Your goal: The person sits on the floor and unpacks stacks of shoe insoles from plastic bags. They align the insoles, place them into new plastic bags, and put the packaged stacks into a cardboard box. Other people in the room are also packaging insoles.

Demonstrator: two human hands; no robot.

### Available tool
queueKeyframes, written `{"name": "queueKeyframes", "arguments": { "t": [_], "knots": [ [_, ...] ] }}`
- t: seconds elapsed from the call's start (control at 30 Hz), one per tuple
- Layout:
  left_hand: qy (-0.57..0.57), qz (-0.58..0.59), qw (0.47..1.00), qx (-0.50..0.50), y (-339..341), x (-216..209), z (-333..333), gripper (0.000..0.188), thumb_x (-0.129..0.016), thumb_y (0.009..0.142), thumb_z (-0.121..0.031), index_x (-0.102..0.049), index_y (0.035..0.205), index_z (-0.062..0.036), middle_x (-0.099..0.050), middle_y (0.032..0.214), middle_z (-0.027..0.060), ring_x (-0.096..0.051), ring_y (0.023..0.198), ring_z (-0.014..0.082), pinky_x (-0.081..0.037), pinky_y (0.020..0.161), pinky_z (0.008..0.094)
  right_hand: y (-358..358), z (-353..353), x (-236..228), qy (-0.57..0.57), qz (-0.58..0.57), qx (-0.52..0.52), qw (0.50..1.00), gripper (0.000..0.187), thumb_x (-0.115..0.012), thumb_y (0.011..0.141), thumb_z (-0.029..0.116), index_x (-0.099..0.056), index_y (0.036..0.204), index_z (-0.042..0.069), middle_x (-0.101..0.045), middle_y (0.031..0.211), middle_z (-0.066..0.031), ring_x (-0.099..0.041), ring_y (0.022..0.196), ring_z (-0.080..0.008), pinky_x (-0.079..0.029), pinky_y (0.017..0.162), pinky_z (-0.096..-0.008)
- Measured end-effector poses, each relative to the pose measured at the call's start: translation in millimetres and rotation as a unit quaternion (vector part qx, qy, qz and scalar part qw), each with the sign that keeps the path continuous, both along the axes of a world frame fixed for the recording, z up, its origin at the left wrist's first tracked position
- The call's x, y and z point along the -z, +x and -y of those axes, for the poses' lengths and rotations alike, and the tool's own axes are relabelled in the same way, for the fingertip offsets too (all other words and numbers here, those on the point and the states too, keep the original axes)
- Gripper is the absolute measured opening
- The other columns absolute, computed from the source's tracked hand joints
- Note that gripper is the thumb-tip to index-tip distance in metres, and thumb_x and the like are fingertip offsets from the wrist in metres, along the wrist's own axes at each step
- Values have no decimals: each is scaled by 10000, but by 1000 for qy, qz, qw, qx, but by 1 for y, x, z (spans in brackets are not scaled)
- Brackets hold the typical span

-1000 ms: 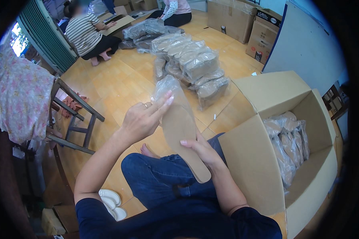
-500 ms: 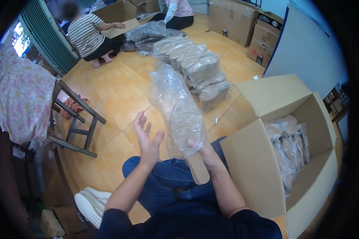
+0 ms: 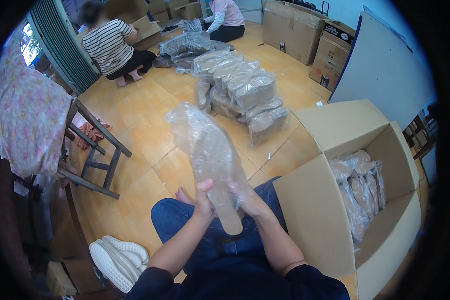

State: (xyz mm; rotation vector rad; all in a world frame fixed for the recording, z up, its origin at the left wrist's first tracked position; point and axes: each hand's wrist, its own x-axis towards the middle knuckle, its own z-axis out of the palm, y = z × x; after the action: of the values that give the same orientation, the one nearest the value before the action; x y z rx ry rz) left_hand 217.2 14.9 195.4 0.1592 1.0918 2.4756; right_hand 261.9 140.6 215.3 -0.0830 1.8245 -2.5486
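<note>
Over my lap I hold a clear plastic bag (image 3: pixel 210 150) of tan shoe soles, with its loose end pointing away from me. The bare end of a tan sole (image 3: pixel 230 222) sticks out of the bag toward my body. My left hand (image 3: pixel 204 201) grips the left edge, thumb on top. On the opposite edge, my right hand (image 3: pixel 248 199) is closed with its fingers partly behind the plastic. To my right stands an open cardboard box (image 3: pixel 315 215) with several bagged soles (image 3: pixel 362 185) inside.
Ahead on the tiled floor is a stack of bagged soles (image 3: pixel 252 90), with darker bags (image 3: pixel 187 45) beyond. Two people crouch or sit at the back near cartons (image 3: pixel 292 30). A wooden stool (image 3: pixel 102 162) and white soles (image 3: pixel 117 257) are at left; a board (image 3: pixel 385 67) leans at right.
My left hand has come down onto the bag and gripped it. The bag has shifted left and toward me, off the stack. The person in stripes has drawn an arm in at the carton.
</note>
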Motion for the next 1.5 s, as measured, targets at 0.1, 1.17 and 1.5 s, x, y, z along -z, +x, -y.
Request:
{"name": "queueKeyframes", "arguments": {
  "t": [0.1,1.17,1.5],
  "knots": [
    [37,23,997,-61,-16,-9,1,640,-507,813,-376,-417,1330,-10,-568,1169,164,-574,1052,268,-468,919,379,3,0,-3,235,-56,-54,969,850,-631,896,360,-162,1468,-59,-259,1473,-233,-260,1369,-306,-272,1110,-381],
    [109,54,985,-126,-63,0,41,747,-473,793,-475,-379,1396,-45,-410,1397,180,-424,1269,361,-414,987,536,-15,17,8,26,-85,171,981,864,-551,931,459,-73,1510,33,-198,1496,-248,-299,1363,-333,-247,1125,-410],
    [63,89,964,-242,-39,-16,49,753,-493,800,-484,-367,1412,-63,-401,1414,169,-395,1291,381,-339,1054,542,-27,46,-31,302,-211,273,889,961,-619,836,503,-126,1498,11,-216,1473,-321,-246,1375,-439,-256,1120,-437]
  ]
}}
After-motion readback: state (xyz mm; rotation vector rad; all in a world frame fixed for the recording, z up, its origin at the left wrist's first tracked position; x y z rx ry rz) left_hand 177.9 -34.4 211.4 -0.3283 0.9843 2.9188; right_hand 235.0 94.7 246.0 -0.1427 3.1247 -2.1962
